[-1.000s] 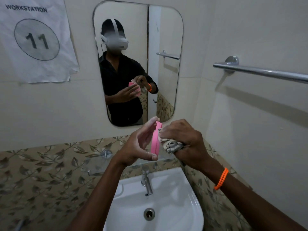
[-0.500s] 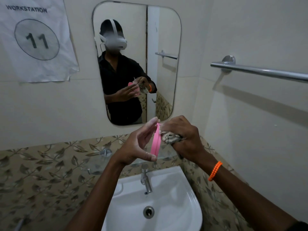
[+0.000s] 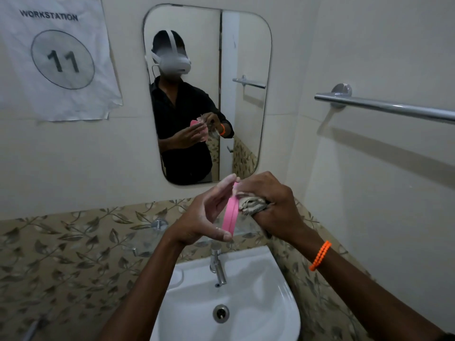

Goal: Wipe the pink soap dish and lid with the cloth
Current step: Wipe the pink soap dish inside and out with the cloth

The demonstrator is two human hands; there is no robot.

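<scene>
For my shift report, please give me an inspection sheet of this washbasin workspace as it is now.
Surface: white washbasin, tap at its back.
Job's things: pink soap dish part held on edge above the basin; cloth bunched against it.
Clutter: nothing seen.
Grips: left hand holds the pink part between thumb and fingers; right hand grips the cloth.
Cables: nothing seen.
Surroundings: mirror, towel bar, paper sign reading WORKSTATION 11.

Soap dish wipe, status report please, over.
Left hand holds the pink soap dish piece edge-on above the sink. Right hand grips the cloth, pressed against it. Nothing in the way.
</scene>
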